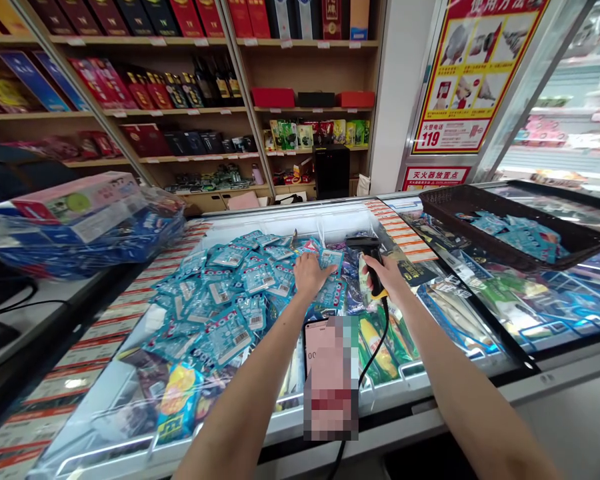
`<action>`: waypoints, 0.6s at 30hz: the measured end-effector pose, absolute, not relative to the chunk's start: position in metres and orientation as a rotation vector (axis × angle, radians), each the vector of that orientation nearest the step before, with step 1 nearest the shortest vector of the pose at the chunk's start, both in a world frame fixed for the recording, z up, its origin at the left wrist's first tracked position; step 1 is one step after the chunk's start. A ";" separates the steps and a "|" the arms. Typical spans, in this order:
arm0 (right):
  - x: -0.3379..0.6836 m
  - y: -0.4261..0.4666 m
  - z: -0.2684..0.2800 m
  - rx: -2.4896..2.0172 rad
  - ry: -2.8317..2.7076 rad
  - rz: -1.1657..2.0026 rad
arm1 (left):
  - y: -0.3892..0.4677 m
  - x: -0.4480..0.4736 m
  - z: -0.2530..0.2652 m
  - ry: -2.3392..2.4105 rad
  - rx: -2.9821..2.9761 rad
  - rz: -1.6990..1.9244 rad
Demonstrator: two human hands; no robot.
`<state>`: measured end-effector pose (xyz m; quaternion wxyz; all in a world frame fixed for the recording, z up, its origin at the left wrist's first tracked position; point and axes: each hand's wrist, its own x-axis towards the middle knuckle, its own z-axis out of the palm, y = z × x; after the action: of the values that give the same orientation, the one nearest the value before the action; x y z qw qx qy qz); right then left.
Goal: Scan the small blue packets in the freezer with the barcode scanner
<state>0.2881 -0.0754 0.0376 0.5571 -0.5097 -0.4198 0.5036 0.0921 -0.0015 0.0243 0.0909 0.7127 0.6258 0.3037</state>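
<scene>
My left hand (pixel 310 275) is at the right side of a heap of blue packets (pixel 225 333) on the glass freezer lid. Its thumb lies over the edge of one blue packet (pixel 331 257); the fingertips are partly hidden. My right hand (pixel 384 273) is wrapped round the handle of a black and yellow barcode scanner (pixel 375 257). The scanner's head points left, close beside that packet, and its black cable runs down toward me. A phone (pixel 325 373) lies below my hands on the freezer's near edge, its screen partly blurred out.
A dark basket (pixel 540 257) with several blue packets stands at the right. Boxes in plastic wrap (pixel 90 220) sit at the left. Frozen goods (pixel 380 343) show through the glass. Shelves of boxes and bottles (pixel 190 110) line the back wall, beside a red poster (pixel 480 73).
</scene>
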 end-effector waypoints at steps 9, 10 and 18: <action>0.287 -0.080 0.045 -1.132 -1.022 1.173 | 0.009 0.072 0.031 1.158 1.383 1.404; 0.286 -0.082 0.046 -1.127 -1.037 1.174 | 0.009 0.066 0.032 1.115 1.330 1.476; 0.274 -0.089 0.056 -1.087 -1.154 1.203 | -0.003 0.041 0.014 1.246 1.501 1.570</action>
<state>0.2742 -0.0888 0.0556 0.5445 -0.4581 -0.4864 0.5071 0.0413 -0.0027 0.0137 0.3133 0.5693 0.4726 0.5953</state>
